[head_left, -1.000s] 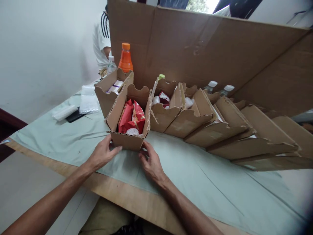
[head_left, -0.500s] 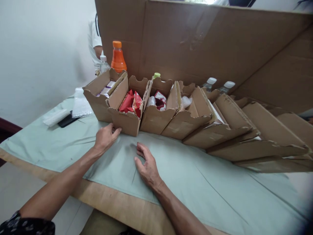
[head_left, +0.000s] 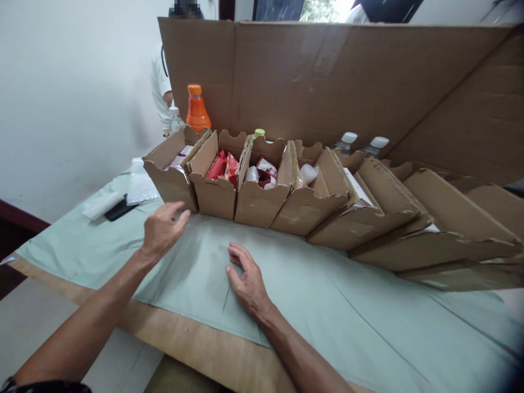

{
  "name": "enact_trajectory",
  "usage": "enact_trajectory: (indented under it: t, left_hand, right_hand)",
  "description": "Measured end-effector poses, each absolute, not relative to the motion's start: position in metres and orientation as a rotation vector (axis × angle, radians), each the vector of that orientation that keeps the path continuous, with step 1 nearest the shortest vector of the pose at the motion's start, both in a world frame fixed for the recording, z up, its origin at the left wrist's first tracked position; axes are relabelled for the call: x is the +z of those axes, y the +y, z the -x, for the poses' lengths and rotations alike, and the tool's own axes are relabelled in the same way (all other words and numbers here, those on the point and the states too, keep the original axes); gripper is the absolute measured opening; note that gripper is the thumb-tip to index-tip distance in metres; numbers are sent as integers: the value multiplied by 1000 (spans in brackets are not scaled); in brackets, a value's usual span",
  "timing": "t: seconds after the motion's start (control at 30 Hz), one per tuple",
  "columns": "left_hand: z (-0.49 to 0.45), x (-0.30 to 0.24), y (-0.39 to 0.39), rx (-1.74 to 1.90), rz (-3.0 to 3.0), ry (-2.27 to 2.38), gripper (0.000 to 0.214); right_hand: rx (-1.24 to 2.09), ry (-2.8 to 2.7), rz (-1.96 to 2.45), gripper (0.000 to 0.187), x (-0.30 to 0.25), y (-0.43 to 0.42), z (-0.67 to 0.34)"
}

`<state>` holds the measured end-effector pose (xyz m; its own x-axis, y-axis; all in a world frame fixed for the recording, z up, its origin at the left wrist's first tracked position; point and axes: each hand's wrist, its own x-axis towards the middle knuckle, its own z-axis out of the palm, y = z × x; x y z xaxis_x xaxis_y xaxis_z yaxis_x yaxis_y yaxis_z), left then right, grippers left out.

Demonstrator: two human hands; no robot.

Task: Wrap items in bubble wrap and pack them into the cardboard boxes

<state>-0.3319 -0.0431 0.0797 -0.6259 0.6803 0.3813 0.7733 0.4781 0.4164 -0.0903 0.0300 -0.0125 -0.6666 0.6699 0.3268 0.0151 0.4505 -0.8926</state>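
Note:
My left hand (head_left: 164,229) is in front of the leftmost cardboard box (head_left: 174,185), its thumb and fingers apart with nothing between them. On the green cloth (head_left: 311,295) rests my right hand (head_left: 248,278), fingers loosely curved and apart, holding nothing. Beside the leftmost box stands a second cardboard box (head_left: 213,197) with red snack packets (head_left: 223,165) inside. The third box (head_left: 262,206) contains a dark red and white packet (head_left: 267,170) and a clear wrapped item (head_left: 252,174). Bubble wrap (head_left: 307,173) shows in the fourth box (head_left: 309,210).
More cardboard boxes (head_left: 368,226) lean rightward along the row. Behind stand an orange bottle (head_left: 197,112), clear bottles (head_left: 347,141) and a tall cardboard panel (head_left: 286,76). A plastic roll (head_left: 102,205) and a dark flat object (head_left: 120,208) lie at left. A person (head_left: 160,82) stands beyond.
My left hand has drawn back leftward from the second box's front, and its fingers have opened. That box now sits farther back, in line with its neighbours. My right hand stays put.

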Motion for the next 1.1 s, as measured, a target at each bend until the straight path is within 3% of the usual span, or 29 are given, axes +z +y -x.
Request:
enact_trajectory:
  t: [0.17, 0.33, 0.43, 0.7, 1.0, 1.1]
  left_hand:
    - [390, 128, -45, -936, 1311, -2054, 58]
    - [430, 152, -25, -802, 1600, -2200, 20]
    - [430, 153, -35, -806, 1644, -2192, 24]
    - [347, 163, -125, -761, 1758, -2045, 10]
    - [206, 184, -97, -906, 2002, -1767, 10]
    - [219, 184, -116, -1149, 1702, -1684, 33]
  right_hand:
    - [1256, -2025, 579, 41, -11, 31, 91]
    - [1263, -2013, 590, 39, -9, 31, 92]
    - [1266, -1993, 593, 39, -9, 31, 93]
    - [1267, -1919, 576, 32, -10, 32, 97]
    - [1204, -1835, 652, 27, -6, 42, 86]
    - [1175, -1808, 702, 27, -2, 47, 80]
